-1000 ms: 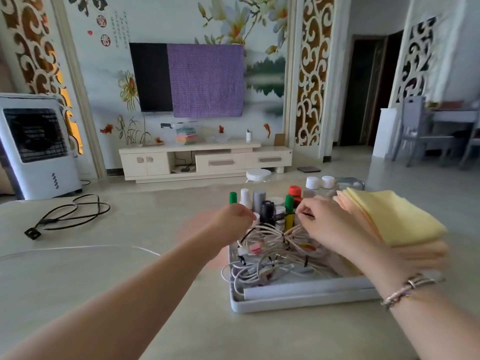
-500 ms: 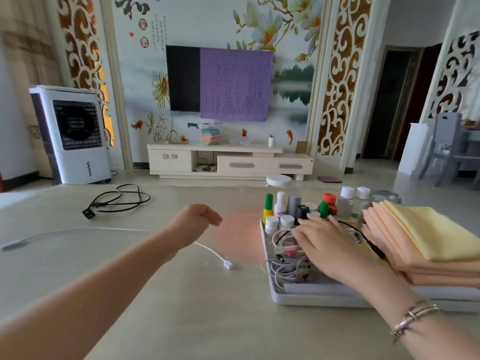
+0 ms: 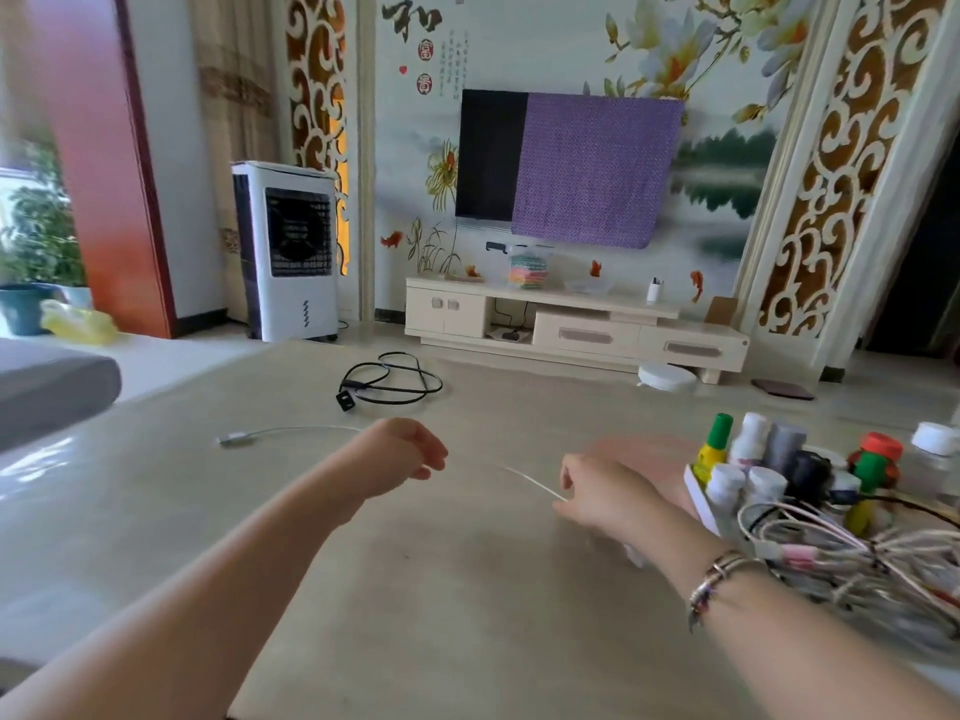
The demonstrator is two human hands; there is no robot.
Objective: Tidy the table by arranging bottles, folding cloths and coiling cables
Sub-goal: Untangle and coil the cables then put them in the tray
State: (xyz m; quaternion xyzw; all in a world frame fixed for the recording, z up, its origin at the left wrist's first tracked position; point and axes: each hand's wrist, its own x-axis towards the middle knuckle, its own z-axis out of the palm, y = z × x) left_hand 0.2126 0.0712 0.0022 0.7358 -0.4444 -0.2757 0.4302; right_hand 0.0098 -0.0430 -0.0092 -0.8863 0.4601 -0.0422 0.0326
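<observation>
A thin white cable [image 3: 291, 431] lies stretched across the beige table, its plug end at the far left. My left hand [image 3: 402, 454] holds the cable near its middle with curled fingers. My right hand [image 3: 605, 493] pinches the cable's right part, just left of the white tray [image 3: 698, 491]. The tray holds several small bottles [image 3: 748, 444] at its back and a tangle of white cables [image 3: 852, 558] in front. A black cable [image 3: 392, 384] lies loosely looped farther back on the table.
Beyond the table stand a white air cooler [image 3: 291, 257], a low TV cabinet [image 3: 571, 330] and a wall TV half covered by a purple cloth [image 3: 592, 168]. A grey cushion edge [image 3: 47, 392] is at the left.
The view swung left. My right hand left the tray's cables and came over to the white cable, pinching it. My left hand stays on that cable; the folded cloths went out of view.
</observation>
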